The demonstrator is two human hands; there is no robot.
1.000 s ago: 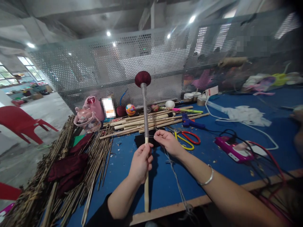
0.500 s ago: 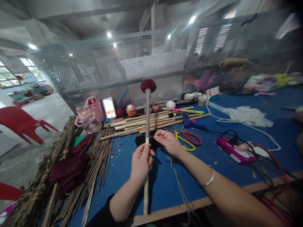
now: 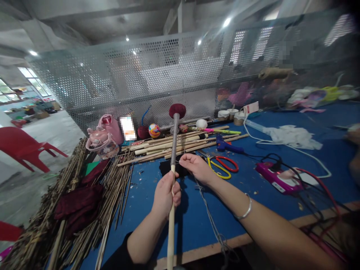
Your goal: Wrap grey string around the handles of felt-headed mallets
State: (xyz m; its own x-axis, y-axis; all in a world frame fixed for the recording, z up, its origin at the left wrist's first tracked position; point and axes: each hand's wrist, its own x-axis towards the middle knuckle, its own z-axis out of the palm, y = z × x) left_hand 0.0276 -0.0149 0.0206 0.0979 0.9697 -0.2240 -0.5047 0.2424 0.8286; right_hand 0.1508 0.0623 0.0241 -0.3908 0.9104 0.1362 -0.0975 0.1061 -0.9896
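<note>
Your stick (image 3: 170,236) has dropped lower over the last second: its dark red head (image 3: 177,110) sits further down and slightly to the right, and its lower end now runs out of the bottom of the view. Your left hand (image 3: 165,191) stays curled around the bare wood, just below the grey wrapping (image 3: 174,142). Your right hand (image 3: 197,167) has shifted only a little toward the stick; its thumb and fingers pinch a thin thread that reaches the stick near the lower edge of the wrapping. Loose grey thread (image 3: 209,213) hangs below that hand to the table's near edge, as before.

You hold the stick upright over the middle of a blue table (image 3: 140,198) strewn with small scraps. Behind your hands lies a row of pale wooden sticks (image 3: 152,149); to the right are scissors (image 3: 225,177) with yellow and red handles, a blue glue gun (image 3: 230,147) and a purple power strip (image 3: 277,182). Thin brown twigs (image 3: 118,187) and dark red cloth (image 3: 78,202) cover your left side. Beyond stands a perforated metal screen (image 3: 157,71), with a red chair (image 3: 25,146) on the grey floor to the left.
</note>
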